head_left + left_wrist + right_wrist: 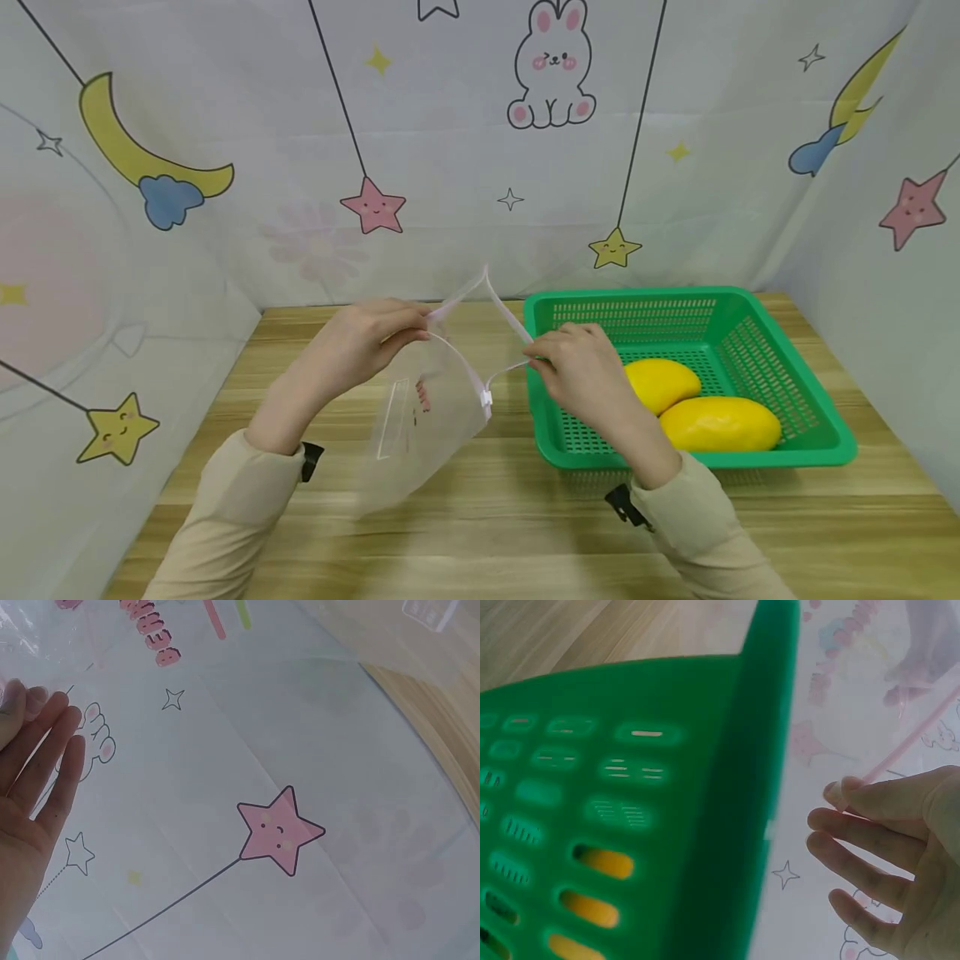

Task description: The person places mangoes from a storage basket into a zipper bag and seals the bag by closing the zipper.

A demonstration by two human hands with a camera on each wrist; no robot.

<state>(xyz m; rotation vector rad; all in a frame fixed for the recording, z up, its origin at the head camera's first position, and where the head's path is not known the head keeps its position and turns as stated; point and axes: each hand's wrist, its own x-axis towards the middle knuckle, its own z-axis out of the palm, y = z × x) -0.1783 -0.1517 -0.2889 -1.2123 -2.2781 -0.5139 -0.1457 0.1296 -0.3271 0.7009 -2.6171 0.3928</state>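
Note:
Between my hands hangs a clear zip bag (442,408) with a pink-edged mouth, a white slider and red print. Its mouth is spread into a wide diamond. My left hand (367,337) pinches the left edge of the opening between thumb and fingers. On the other side my right hand (581,371) pinches the right edge, just over the near-left part of a green basket (813,454). In the right wrist view, thumb and forefinger meet on the pink strip (907,746). Two yellow mangoes (720,423) lie in the basket, partly behind the right forearm.
The basket stands on the right of a wood-grain table (480,546). White fabric walls (450,125) printed with stars, moons and a rabbit enclose the table at the back and both sides. The bag's lower end hangs over the table's middle left.

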